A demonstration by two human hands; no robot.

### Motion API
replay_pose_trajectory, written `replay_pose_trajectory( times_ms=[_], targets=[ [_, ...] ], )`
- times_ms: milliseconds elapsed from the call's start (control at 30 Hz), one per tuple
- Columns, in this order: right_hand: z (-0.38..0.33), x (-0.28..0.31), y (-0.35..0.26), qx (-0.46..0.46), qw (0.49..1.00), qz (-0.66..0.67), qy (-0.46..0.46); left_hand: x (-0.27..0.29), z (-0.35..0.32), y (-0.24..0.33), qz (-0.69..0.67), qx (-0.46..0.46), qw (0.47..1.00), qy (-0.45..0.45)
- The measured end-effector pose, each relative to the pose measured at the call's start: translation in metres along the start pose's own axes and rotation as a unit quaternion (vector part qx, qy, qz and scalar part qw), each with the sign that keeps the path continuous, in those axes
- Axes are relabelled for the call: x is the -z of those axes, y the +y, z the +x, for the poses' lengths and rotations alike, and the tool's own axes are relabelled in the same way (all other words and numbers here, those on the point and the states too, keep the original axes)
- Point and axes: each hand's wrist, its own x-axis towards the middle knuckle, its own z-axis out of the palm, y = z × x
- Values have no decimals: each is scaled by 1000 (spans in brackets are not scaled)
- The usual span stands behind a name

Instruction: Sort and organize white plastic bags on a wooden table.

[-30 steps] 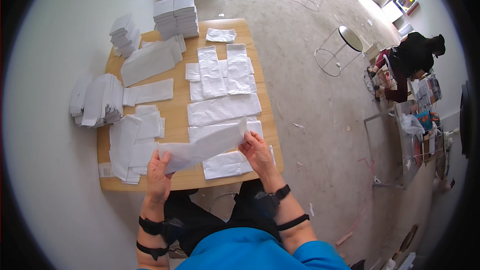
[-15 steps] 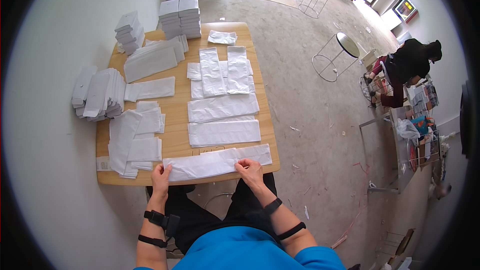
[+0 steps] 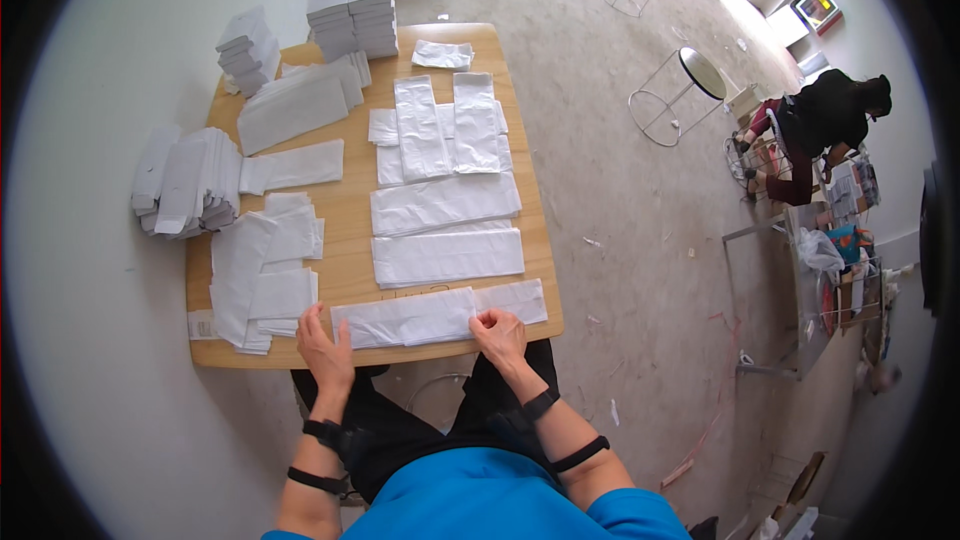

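Observation:
A long, flat white folded sheet (image 3: 405, 318) lies along the near edge of the wooden table (image 3: 350, 240). My right hand (image 3: 499, 338) pinches its right end between thumb and fingers. Under that end, another white folded sheet (image 3: 515, 300) sticks out to the right. My left hand (image 3: 327, 352) is at the left end, thumb and fingers spread, with nothing held. Beyond them lie more folded white sheets (image 3: 448, 255) in flat layers, two of them (image 3: 424, 130) laid lengthwise across others. Whether the sheets are paper or thin plastic I cannot tell.
Left of my hands are overlapping white sheets (image 3: 240, 270) and a row of white flat boxes (image 3: 185, 185). Stacked white boxes (image 3: 352, 15) stand at the far left. Right of the table are a round stool (image 3: 703, 73) and a person in black (image 3: 830, 120) at a cluttered metal table (image 3: 800, 310).
My left hand has let go of the sheet's left end and opened, shifting slightly left. My right hand still pinches the right end. The view has tilted slightly.

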Motion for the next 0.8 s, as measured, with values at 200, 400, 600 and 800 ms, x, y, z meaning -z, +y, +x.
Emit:
replay_pose_trajectory(
  times_ms=[200,400,600,800],
  targets=[
    [-6,1,-9,-7,1000,9,-8,-43,-30,75,-210,41,951,-223],
    [-7,1,-11,16,1000,-7,-3,-99,-40,60,-247,92,905,-334],
    [-5,0,-14,52,998,19,22,-99,-35,60,-269,143,877,-372],
    [-8,-9,-11,125,991,17,36,-107,-37,61,-268,154,884,-351]
  ],
)
